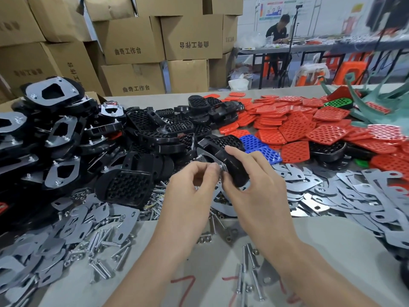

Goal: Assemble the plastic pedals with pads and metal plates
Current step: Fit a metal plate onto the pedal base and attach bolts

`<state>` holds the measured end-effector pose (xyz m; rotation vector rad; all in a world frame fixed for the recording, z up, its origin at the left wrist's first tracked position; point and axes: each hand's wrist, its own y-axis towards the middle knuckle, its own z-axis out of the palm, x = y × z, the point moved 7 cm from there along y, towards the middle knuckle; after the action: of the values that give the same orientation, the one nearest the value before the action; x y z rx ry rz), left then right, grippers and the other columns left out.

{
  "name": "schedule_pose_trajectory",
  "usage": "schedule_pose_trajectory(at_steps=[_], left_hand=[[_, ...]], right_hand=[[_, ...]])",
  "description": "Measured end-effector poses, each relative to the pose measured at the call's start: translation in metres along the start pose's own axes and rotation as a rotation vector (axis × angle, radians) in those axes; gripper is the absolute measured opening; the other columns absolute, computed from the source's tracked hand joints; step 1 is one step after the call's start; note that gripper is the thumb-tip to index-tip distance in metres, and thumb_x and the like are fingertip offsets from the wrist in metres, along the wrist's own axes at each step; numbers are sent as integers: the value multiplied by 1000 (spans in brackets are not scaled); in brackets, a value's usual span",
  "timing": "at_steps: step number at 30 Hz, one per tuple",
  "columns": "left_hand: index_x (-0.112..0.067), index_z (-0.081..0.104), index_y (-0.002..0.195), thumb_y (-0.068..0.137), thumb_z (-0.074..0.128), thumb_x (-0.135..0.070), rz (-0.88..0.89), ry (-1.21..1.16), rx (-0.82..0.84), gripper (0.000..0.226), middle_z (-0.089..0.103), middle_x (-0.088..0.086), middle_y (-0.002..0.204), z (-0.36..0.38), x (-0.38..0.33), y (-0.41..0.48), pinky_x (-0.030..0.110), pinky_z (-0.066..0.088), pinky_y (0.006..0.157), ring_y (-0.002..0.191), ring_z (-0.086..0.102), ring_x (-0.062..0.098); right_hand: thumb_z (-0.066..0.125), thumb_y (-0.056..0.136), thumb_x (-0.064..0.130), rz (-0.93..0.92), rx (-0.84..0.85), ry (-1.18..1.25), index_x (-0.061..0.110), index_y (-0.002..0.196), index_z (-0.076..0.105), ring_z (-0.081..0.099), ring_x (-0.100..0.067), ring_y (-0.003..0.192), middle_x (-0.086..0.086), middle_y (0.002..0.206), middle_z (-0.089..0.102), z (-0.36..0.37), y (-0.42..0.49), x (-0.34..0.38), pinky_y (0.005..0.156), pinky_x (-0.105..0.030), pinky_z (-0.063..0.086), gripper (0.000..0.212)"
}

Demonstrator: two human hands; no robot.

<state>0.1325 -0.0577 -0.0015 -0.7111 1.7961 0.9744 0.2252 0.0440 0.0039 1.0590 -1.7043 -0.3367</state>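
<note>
My right hand (254,182) grips a black plastic pedal (230,156) held on edge above the table, with a metal plate (210,157) lying against its underside. My left hand (192,182) pinches a small nut (219,166) on a screw that sticks out of that plate. Both hands are close together at the middle of the view. What sits on the pedal's far face is hidden.
Black pedals (124,187) pile up at left, several with plates fitted (53,91). Red pads (296,127) and a few blue pads (261,147) lie behind. Loose metal plates (354,193) spread right and left. Screws (104,249) scatter near the front. Cardboard boxes (132,43) stand behind.
</note>
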Motion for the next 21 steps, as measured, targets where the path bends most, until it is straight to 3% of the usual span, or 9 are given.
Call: schedule_pose_trajectory(at_steps=[3, 6, 8, 12, 17, 21], left_hand=[[-29, 68, 85, 98, 61, -29, 66, 72, -40, 15, 68, -21, 77, -2, -5, -2, 7, 41, 63, 70, 61, -5], [-31, 66, 89, 96, 64, -21, 194, 174, -64, 13, 65, -15, 91, 1, -15, -8, 8, 43, 70, 86, 63, 1], [-31, 64, 94, 96, 62, -18, 242, 144, -86, 13, 64, -14, 95, 2, -19, -12, 9, 45, 70, 89, 63, 3], [-32, 63, 94, 96, 62, -30, 67, -38, -122, 3, 68, -22, 93, -2, -8, -9, 8, 45, 65, 78, 63, -2], [-21, 69, 80, 97, 60, -41, -88, -42, -5, 27, 66, -16, 64, 6, 6, -5, 9, 40, 52, 52, 54, -3], [-29, 66, 87, 97, 63, -34, 37, 82, -56, 12, 68, -18, 82, 0, -1, -4, 10, 43, 63, 73, 62, -1]], right_hand=[[77, 87, 8, -18, -5, -16, 17, 128, 69, 44, 2, 80, 4, 94, 59, 1, -1, 0, 75, -2, 33, 43], [80, 84, 8, -13, -9, -6, 15, 128, 69, 48, -6, 81, 2, 95, 60, 3, -1, -2, 71, -15, 36, 46], [81, 84, 7, -7, -14, 0, 14, 129, 69, 48, -6, 81, 1, 95, 60, 2, -1, -6, 72, -16, 36, 47], [79, 87, 9, 4, 0, -1, 17, 130, 68, 42, 4, 81, 9, 93, 52, 3, -1, -5, 72, -10, 35, 46], [77, 89, 9, 10, 13, 31, 18, 129, 69, 51, -4, 84, 6, 96, 59, 4, -3, -1, 74, -15, 37, 42], [75, 89, 10, 7, 18, 23, 18, 130, 68, 52, -9, 87, 4, 96, 59, 4, -2, -1, 73, -19, 37, 42]])
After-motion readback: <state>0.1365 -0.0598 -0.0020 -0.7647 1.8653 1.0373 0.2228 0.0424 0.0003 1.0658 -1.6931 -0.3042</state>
